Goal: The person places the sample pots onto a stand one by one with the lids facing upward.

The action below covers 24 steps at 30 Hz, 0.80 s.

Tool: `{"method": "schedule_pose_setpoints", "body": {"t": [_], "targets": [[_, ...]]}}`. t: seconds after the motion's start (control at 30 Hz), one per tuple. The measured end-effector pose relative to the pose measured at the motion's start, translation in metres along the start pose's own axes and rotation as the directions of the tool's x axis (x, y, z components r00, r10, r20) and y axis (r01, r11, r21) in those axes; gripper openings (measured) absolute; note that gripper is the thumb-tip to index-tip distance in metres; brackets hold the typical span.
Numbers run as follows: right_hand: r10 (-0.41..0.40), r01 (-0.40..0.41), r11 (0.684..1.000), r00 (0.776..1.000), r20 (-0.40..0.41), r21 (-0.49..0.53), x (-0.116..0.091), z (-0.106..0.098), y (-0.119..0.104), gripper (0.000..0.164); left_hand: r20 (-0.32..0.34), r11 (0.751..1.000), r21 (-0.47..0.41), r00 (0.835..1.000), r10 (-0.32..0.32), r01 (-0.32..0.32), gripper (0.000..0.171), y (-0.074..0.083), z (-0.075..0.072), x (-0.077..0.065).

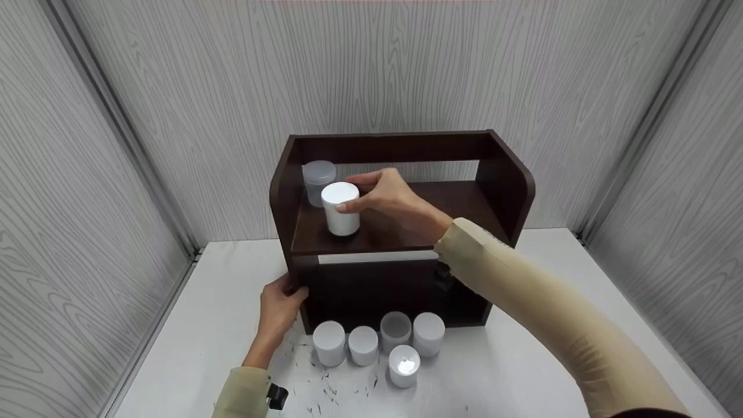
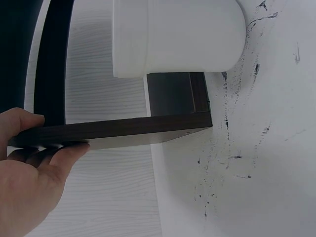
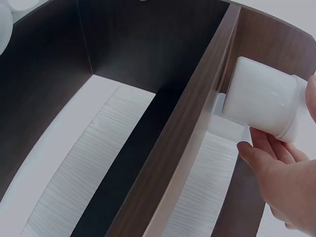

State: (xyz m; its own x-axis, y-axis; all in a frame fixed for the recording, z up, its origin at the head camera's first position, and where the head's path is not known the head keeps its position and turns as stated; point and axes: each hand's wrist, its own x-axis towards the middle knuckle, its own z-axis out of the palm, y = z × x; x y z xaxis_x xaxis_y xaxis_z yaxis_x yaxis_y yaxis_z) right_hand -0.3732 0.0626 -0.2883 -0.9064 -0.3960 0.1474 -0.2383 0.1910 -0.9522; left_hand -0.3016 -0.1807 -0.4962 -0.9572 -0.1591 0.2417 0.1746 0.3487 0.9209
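Note:
My right hand (image 1: 395, 200) holds a white lidded jar (image 1: 341, 217) by its upper part, thumb in front and fingers behind. The jar is upright over the left part of the upper shelf (image 1: 400, 229) of a dark brown wooden rack. Behind it, in the back left corner, stands a translucent jar (image 1: 318, 177) with a lid. My left hand (image 1: 278, 310) grips the front edge of the rack's left side panel (image 2: 108, 129), with the thumb on one face and fingers on the other. In the right wrist view the held jar (image 3: 261, 98) appears sideways.
Several white jars stand on the white table (image 1: 191, 348) before the rack, among them a left jar (image 1: 329, 343), a greyish jar (image 1: 396, 331) and a front jar (image 1: 404, 367) with a shiny top. Dark scuff marks spot the tabletop. Grey wood-grain walls surround the table.

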Motion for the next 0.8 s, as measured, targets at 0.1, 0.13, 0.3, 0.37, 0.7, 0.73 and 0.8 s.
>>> {"method": "schedule_pose_setpoints", "body": {"t": [0.1,0.13,0.3,0.37,0.7,0.73,0.8], "targets": [[-0.019,0.019,1.0,1.0,0.004,0.013,0.003,0.005,0.0,0.065,-0.003,1.0,-0.004,1.0,0.004,-0.004,0.046,0.0,0.0,0.002],[-0.026,0.026,1.0,1.0,0.002,0.01,0.005,0.007,0.001,0.063,-0.003,1.0,-0.005,1.0,0.005,-0.005,0.046,0.0,0.0,0.002],[-0.047,0.047,0.999,0.999,-0.008,-0.013,0.009,0.016,0.003,0.058,0.003,1.0,-0.013,1.0,0.003,-0.003,0.047,0.001,0.0,0.003],[-0.048,0.048,0.999,0.999,-0.01,-0.02,0.01,0.02,0.003,0.06,0.005,1.0,-0.017,1.0,0.001,0.0,0.047,0.0,0.0,0.002],[-0.032,0.032,0.999,0.999,0.008,0.001,0.016,0.032,0.004,0.072,0.006,1.0,-0.013,1.0,0.014,-0.014,0.048,-0.001,0.0,0.0],[-0.032,0.033,0.999,0.999,0.011,-0.002,0.016,0.032,0.004,0.072,0.007,1.0,-0.008,1.0,0.015,-0.015,0.048,-0.001,0.0,0.0],[-0.035,0.035,0.999,0.999,0.017,-0.005,0.016,0.032,0.005,0.072,0.006,1.0,-0.001,1.0,0.014,-0.014,0.049,0.0,0.0,0.0]]}}
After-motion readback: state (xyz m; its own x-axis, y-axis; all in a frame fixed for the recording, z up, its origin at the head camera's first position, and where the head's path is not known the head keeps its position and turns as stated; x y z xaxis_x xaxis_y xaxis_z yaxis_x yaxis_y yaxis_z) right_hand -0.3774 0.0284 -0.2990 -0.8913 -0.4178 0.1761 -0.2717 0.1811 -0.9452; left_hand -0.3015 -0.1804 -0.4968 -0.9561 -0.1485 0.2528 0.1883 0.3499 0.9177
